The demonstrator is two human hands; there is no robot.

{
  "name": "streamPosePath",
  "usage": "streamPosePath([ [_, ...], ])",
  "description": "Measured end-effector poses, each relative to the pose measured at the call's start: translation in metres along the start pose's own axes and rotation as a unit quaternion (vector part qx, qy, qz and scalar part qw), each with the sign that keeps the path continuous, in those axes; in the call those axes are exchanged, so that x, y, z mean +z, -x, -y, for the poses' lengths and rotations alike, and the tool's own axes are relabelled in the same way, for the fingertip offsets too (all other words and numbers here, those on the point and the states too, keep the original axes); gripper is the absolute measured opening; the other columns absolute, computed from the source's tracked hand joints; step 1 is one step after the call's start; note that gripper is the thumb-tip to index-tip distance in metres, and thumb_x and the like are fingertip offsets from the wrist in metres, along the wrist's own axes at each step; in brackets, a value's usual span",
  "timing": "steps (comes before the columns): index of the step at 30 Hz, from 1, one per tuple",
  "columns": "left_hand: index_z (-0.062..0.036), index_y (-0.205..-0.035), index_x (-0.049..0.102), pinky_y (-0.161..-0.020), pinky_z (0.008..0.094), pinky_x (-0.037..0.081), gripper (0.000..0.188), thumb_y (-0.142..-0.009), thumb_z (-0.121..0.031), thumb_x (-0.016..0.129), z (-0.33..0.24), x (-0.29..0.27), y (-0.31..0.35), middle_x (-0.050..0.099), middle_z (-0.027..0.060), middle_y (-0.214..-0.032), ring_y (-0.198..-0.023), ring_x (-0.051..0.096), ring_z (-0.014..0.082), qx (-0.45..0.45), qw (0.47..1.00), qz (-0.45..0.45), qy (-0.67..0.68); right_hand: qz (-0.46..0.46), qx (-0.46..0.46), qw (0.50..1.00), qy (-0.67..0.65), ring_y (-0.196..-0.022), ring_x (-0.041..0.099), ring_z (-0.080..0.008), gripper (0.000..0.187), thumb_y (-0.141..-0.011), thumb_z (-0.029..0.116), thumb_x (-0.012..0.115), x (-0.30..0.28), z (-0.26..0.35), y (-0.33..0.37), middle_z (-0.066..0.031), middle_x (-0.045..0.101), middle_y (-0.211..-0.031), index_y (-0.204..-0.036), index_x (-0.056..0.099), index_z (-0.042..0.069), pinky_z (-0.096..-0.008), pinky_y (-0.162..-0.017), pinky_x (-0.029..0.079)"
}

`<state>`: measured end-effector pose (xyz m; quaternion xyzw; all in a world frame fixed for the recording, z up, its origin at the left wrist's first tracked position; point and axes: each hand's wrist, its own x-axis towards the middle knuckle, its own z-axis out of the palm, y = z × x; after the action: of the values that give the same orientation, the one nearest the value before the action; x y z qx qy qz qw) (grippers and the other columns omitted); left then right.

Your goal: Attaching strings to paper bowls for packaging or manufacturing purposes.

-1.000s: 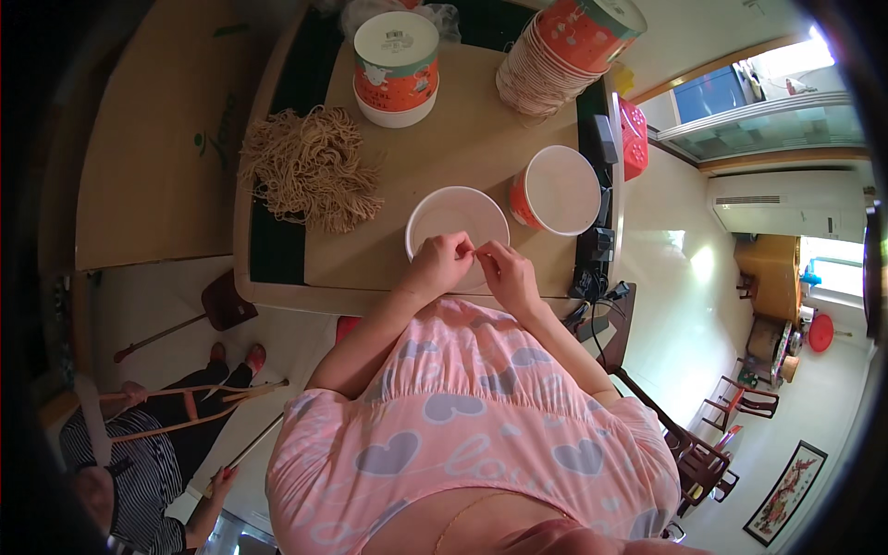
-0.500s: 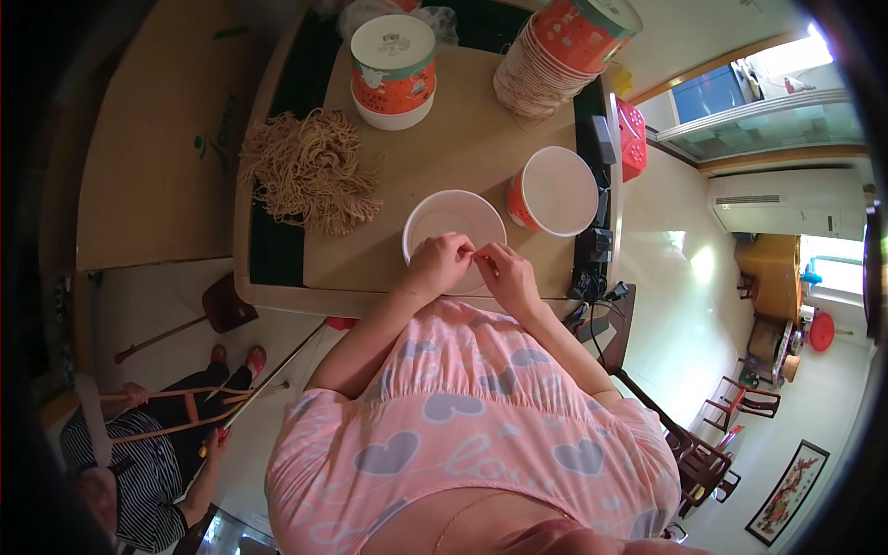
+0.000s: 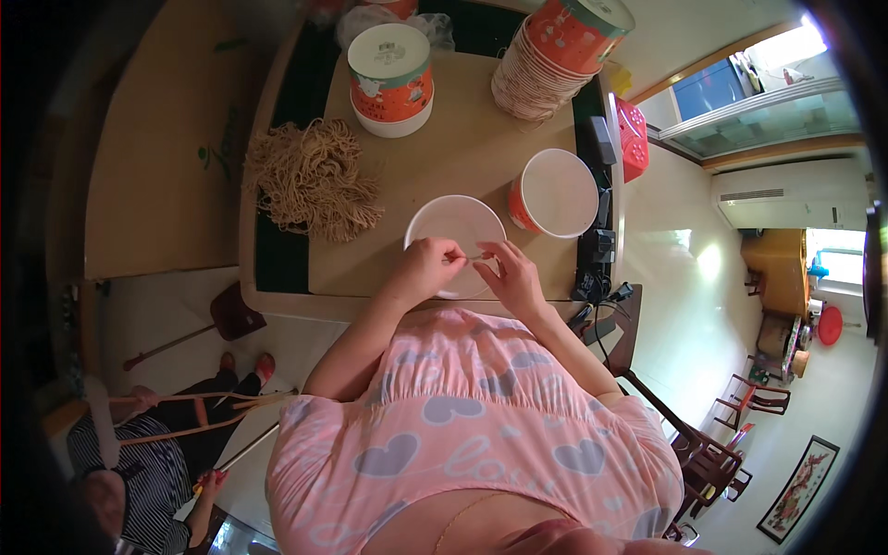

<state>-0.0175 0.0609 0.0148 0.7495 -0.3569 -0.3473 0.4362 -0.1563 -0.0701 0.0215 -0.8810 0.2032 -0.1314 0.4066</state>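
Over the near rim of a white-lined paper bucket [image 3: 442,215], my left hand [image 3: 435,265] and my right hand [image 3: 511,277] are close together. Each has its fingertips closed on a short tan cord [image 3: 476,257], of which only a small bit shows between them. The bucket stands upright near the table's front edge, its inside partly covered by my hands. To its right is a second upright bucket [image 3: 559,192], orange outside and white within. A loose heap of tan cords [image 3: 314,180] lies on the left.
Upside-down orange and green buckets [image 3: 390,83] stand at the back. A tall nested stack [image 3: 546,69] leans at back right. Black adapters and cables [image 3: 597,254] line the right edge. A large cardboard box [image 3: 157,157] is left; a person [image 3: 148,472] holding a stick sits lower left.
My hands have drawn slightly apart, showing a bit of the cord between the fingertips. The right fingers have spread a little. At lower left, the other person's stick has shifted.
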Motion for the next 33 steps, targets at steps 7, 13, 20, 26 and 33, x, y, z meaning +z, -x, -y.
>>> streamPosePath([
  [7, 0.0012, -0.085, 0.067, -0.063, 0.0326, 0.05, 0.014, -0.081, -0.012, 0.066, -0.037, -0.005, 0.01, 0.067, 0.0139, -0.074, -0.066, 0.065, 0.024, 0.028, 0.999, 0.015, 0.045, 0.003, -0.011, 0.998, -0.055, -0.062, 0.06, -0.0173, 0.011, -0.08, 0.003, 0.068, -0.01, 0.001, 0.011, -0.0078, 0.063, -0.086, -0.09, 0.064, 0.003, -0.0257, -0.056, 0.049],
  [13, -0.001, -0.081, 0.066, -0.049, 0.0218, 0.036, 0.01, -0.082, -0.01, 0.069, -0.047, -0.001, 0.015, 0.059, -0.0025, -0.063, -0.055, 0.044, 0.0018, 0.023, 0.991, 0.05, 0.118, -0.026, -0.048, 0.995, -0.083, -0.067, 0.06, -0.0168, 0.012, -0.079, 0.002, 0.068, -0.01, -0.013, 0.017, -0.0081, 0.06, -0.086, -0.09, 0.065, 0.003, -0.0266, -0.056, 0.05],
  [20, -0.0007, -0.08, 0.066, -0.055, 0.0169, 0.039, 0.006, -0.084, -0.006, 0.066, -0.062, -0.008, 0.023, 0.061, -0.0041, -0.071, -0.063, 0.05, -0.0006, 0.04, 0.952, 0.136, 0.271, -0.006, 0.006, 0.998, -0.062, -0.067, 0.058, -0.0181, 0.01, -0.08, 0.002, 0.067, 0.004, -0.058, 0.026, -0.0084, 0.056, -0.083, -0.09, 0.067, 0.003, -0.0285, -0.06, 0.05],
  [26, 0.0004, -0.082, 0.067, -0.063, 0.0177, 0.043, 0.004, -0.084, -0.002, 0.065, -0.067, -0.029, 0.023, 0.065, -0.0007, -0.075, -0.068, 0.055, 0.0021, 0.0, 0.93, 0.09, 0.355, 0.045, -0.023, 0.996, -0.074, -0.07, 0.06, -0.0211, 0.015, -0.08, 0.006, 0.069, -0.004, -0.055, 0.017, -0.0095, 0.055, -0.083, -0.094, 0.063, 0.003, -0.0297, -0.062, 0.05],
  [33, -0.0025, -0.083, 0.068, -0.047, 0.0155, 0.033, 0.007, -0.086, -0.007, 0.064, -0.067, -0.04, 0.022, 0.065, 0.0001, -0.076, -0.053, 0.045, -0.0004, 0.002, 0.935, 0.031, 0.353, 0.085, -0.022, 0.996, -0.035, -0.075, 0.061, -0.0262, 0.026, -0.076, 0.016, 0.074, -0.004, -0.044, 0.004, -0.011, 0.055, -0.087, -0.088, 0.055, 0.004, -0.0357, -0.065, 0.051],
])
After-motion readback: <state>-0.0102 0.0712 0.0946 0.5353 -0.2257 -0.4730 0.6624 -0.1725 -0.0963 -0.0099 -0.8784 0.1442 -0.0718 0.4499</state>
